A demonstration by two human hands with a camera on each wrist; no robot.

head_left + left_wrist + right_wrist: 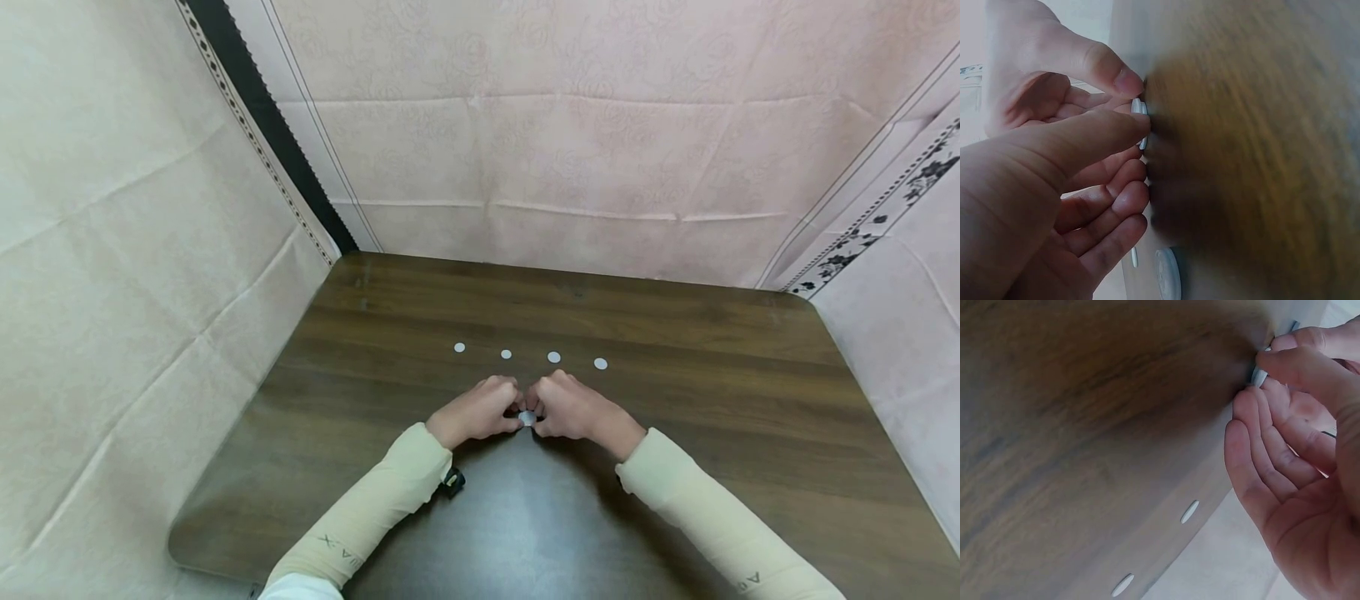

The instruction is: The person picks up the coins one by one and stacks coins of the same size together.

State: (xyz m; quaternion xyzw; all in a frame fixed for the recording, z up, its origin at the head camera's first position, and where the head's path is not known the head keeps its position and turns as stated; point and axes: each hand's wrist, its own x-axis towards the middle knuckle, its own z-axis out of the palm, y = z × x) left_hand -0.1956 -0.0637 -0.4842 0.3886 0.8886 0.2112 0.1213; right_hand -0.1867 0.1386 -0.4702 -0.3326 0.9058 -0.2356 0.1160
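At the middle of the table, my left hand (486, 408) and right hand (572, 408) meet fingertip to fingertip around a small white round disc (527, 418). Both pinch it from opposite sides between thumb and fingers, close over the wood. Seen edge-on in the left wrist view, the white piece (1137, 106) shows two thin edges side by side, partly covered by the left thumb. In the right wrist view, the right thumb and fingers press at the disc (1259, 376), with the other hand's thumb right behind.
Beyond the hands, several similar discs lie in a spaced row, from a left one (460, 347) to a right one (601, 364). They rest flat on the dark wooden table (360, 467). Pale cloth (570, 150) hangs behind the far edge and along both sides.
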